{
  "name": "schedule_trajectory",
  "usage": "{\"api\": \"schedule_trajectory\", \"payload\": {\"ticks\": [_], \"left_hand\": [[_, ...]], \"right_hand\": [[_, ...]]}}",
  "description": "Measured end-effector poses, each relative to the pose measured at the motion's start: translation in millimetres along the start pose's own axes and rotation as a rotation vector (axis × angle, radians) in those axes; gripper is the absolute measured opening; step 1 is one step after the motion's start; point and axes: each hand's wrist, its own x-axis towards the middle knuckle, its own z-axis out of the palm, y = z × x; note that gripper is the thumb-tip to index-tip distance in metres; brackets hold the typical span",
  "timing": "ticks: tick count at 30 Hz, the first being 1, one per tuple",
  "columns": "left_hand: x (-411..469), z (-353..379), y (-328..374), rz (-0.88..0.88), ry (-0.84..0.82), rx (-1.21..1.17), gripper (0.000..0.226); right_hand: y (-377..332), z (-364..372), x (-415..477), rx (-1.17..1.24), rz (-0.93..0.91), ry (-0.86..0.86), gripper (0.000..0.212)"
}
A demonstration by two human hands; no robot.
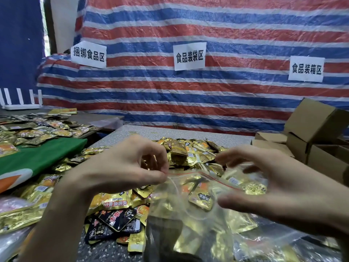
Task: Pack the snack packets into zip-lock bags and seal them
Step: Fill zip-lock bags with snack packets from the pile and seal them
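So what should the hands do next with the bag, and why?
Probably the right hand should pinch the red strip on the bag and slide along it to seal: packets are already inside, and the left hand pinches one corner.

Glossy gold foil snack packets (181, 156) lie on a speckled stone-like table (217, 136). The zip-lock bag (198, 210) is clear, shiny plastic film. Matt brown cardboard boxes (313, 129) and a woven plastic tarp (207, 95) stand behind.

There are three paper signs (189, 57), one striped tarp (236, 29), one zip-lock bag (190, 216), one left hand (120, 167), one right hand (283, 188), several cardboard boxes (311, 125), and uncountably many snack packets (188, 154).
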Motion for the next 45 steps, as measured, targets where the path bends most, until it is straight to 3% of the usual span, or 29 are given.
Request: {"api": "schedule_trajectory", "payload": {"ticks": [3, 6, 8, 13, 15, 22, 27, 34, 45], "left_hand": [[0.5, 3.2, 6.4, 0.01, -0.016, 0.016, 0.007], [-1.2, 3.4, 10.5, 0.031, 0.017, 0.022, 0.008], [-2.9, 3.9, 13.4, 0.049, 0.044, -0.001, 0.004], [-3.1, 9.3, 23.5, 0.105, 0.051, -0.028, 0.004], [-2.6, 10.6, 25.5, 0.107, 0.048, -0.032, 0.003], [-0.5, 12.2, 25.4, 0.169, 0.042, 0.005, 0.003], [-3.0, 6.1, 18.1, 0.158, -0.088, 0.016, 0.01], [0.8, 8.6, 13.7, 0.224, -0.051, 0.027, 0.014], [3.2, 9.7, 6.6, 0.159, -0.204, -0.157, 0.02]], "right_hand": [[-17.4, 22.4, 19.0, 0.09, 0.009, 0.034, 0.076], [-29.1, 34.2, -1.2, -0.019, -0.15, 0.148, 0.101], [-34.7, 37.2, -15.6, -0.074, -0.16, 0.184, 0.1], [-39.4, 40.4, -1.1, -0.057, -0.222, 0.354, 0.022], [-37.5, 38.3, 1.4, 0.017, -0.198, 0.368, 0.006], [-35.2, 37.3, 4.1, 0.01, -0.169, 0.297, 0.017], [-35.2, 40.3, 7.6, -0.032, -0.174, 0.262, 0.018], [-32.0, 35.5, 6.2, 0.042, -0.17, 0.22, 0.014], [-22.3, 35.7, 12.0, 0.054, -0.192, 0.162, 0.01]]}}
